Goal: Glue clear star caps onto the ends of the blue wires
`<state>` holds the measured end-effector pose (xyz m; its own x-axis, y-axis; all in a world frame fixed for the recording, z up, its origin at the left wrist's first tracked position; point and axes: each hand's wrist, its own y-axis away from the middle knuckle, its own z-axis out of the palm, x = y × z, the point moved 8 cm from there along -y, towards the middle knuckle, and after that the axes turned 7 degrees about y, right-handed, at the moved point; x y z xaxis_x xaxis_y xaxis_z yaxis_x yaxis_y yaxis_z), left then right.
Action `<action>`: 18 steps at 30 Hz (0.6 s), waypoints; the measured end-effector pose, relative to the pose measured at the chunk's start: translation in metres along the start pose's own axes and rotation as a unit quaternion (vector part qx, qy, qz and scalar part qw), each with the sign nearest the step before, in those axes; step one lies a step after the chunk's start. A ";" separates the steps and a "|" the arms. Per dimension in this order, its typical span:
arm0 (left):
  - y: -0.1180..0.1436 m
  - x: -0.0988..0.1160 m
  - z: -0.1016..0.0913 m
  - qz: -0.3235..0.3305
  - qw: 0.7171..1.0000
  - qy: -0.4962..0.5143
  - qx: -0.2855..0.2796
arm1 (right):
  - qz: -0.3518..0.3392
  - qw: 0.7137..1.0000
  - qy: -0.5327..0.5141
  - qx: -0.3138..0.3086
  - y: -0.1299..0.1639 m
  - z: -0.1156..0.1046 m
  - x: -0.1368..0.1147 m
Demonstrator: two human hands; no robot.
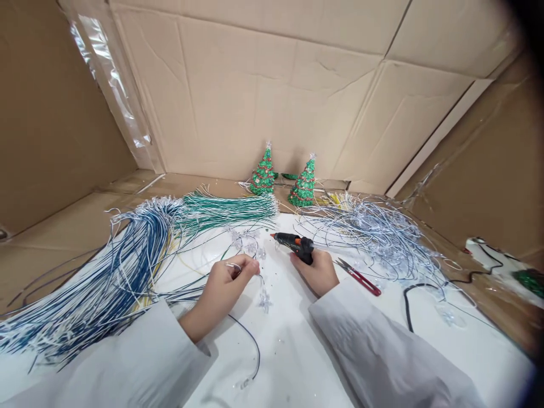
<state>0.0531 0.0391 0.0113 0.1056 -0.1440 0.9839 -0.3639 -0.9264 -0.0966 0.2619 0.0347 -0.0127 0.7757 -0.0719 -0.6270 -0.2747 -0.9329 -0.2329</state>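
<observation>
Head view, looking down on a white tabletop (297, 351) walled in by cardboard. The right hand (317, 272) is closed around a black glue gun (295, 245), its orange nozzle aimed left toward the left hand (225, 283). That hand pinches a thin wire (249, 334) with what looks like a small clear plastic piece at the fingertips, though it is too small to be sure. Gluing seems to be the step in hand; the next move would call for steadying the nozzle right at that pinched joint. Red scissors (361, 277) lie just beside the right hand, wire bundles (127, 260) to the left, two little green trees (283, 178) at the back.
</observation>
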 end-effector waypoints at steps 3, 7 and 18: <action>0.001 -0.002 0.002 0.002 1.000 0.000 -0.006 | -0.017 0.999 -0.046 0.017 -0.013 0.011 -0.014; -0.001 -0.007 0.000 -0.005 1.000 -0.002 -0.002 | -0.050 0.993 -0.110 -0.010 -0.044 0.036 -0.041; -0.004 -0.019 0.001 -0.040 0.999 0.004 -0.008 | -0.099 0.983 -0.114 -0.104 -0.073 0.068 -0.064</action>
<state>0.0538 0.0452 -0.0074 0.1283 -0.0671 0.9895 -0.3694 -0.9291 -0.0151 0.1932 0.1311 -0.0061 0.6480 0.1774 -0.7407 0.0092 -0.9743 -0.2252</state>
